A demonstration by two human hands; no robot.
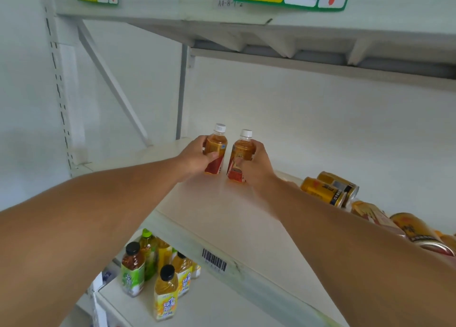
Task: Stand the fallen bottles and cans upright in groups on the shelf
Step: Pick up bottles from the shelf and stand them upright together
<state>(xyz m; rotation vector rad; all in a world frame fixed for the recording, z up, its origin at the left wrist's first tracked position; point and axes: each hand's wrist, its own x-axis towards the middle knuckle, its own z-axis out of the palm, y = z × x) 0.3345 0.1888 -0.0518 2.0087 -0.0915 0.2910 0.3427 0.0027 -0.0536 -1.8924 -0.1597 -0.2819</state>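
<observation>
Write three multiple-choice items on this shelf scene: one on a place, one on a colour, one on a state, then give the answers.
1. Where do the gold cans lie?
A. Right of the two held bottles
B. On the shelf below
C. Left of the hands

2. What colour are the held bottles' caps?
A. Black
B. White
C. Green

3. How are the two held bottles standing?
A. Flat on their sides
B. Upside down
C. Roughly upright, caps up

Answers: 1 A, they lie on their sides right of the right hand. 2 B, both caps are white. 3 C, the left hand grips the left bottle and the right hand the right bottle, caps up.
</observation>
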